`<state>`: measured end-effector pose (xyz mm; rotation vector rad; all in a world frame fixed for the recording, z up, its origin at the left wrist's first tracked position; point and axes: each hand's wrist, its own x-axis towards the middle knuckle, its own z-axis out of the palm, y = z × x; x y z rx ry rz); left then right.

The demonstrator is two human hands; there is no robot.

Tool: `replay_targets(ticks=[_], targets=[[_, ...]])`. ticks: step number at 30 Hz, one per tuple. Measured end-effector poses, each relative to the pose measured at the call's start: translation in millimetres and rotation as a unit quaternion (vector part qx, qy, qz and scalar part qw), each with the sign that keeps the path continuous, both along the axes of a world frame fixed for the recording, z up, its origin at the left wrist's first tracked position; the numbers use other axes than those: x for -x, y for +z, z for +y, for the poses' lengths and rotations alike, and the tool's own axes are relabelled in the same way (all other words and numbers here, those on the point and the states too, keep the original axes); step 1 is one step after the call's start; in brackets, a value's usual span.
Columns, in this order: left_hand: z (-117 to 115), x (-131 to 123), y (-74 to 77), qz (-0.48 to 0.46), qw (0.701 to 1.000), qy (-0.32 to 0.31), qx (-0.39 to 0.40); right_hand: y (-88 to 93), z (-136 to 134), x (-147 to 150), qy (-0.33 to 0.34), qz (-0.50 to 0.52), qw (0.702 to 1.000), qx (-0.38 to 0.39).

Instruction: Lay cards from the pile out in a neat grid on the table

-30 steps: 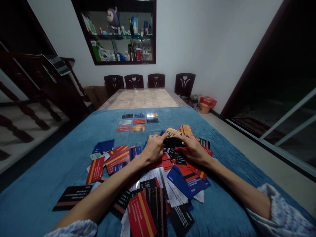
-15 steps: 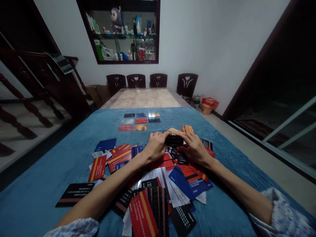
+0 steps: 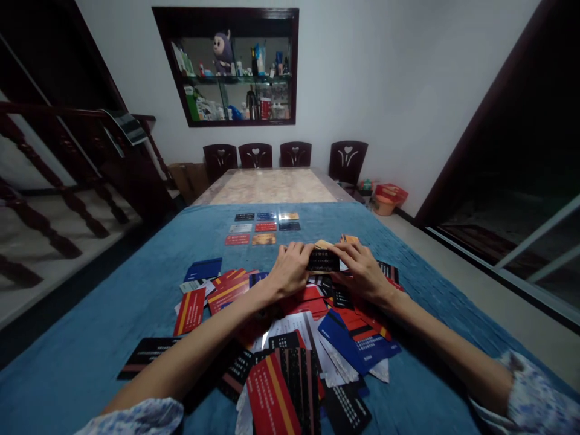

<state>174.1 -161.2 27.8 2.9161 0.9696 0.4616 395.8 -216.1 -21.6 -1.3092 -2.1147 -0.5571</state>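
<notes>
Between my two hands is a small stack of cards [image 3: 324, 260], a black one facing me and a gold edge above it. My left hand [image 3: 292, 269] grips its left end, and my right hand [image 3: 361, 270] holds the right end. Below and around them spreads a loose pile of red [image 3: 273, 396], blue [image 3: 343, 341], black [image 3: 347, 406] and white cards. Farther up the cloth, several cards lie in neat rows, among them a red card [image 3: 237, 240] and a gold card [image 3: 263, 239].
A blue cloth [image 3: 149, 260] covers the near part of the table [image 3: 276, 185]. Dark chairs [image 3: 348, 162] stand beyond it. A shelf niche [image 3: 240, 124] is in the wall, a wooden railing [image 3: 63, 181] at left, and a red bag [image 3: 392, 193] on the floor at right.
The whole view has shifted slightly, with things appearing a little lower and farther right. Both hands still hold the small stack over the pile.
</notes>
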Motion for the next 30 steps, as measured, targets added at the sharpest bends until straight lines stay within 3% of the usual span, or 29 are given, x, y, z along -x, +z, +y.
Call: replay_targets(ticks=[8, 18, 30], targets=[[7.2, 8.8, 2.4, 0.021, 1.0, -0.021, 0.002, 1.9, 7.2, 0.6, 0.044, 0.02, 0.998, 0.032], [20.8, 21.8, -2.9, 0.019, 0.998, -0.05, 0.035, 7.5, 15.4, -3.2, 0.087, 0.036, 0.986, 0.14], [42.4, 39.1, 8.2, 0.035, 0.997, -0.057, 0.03, 37.7, 37.2, 8.9, 0.093, -0.014, 0.983, 0.156]])
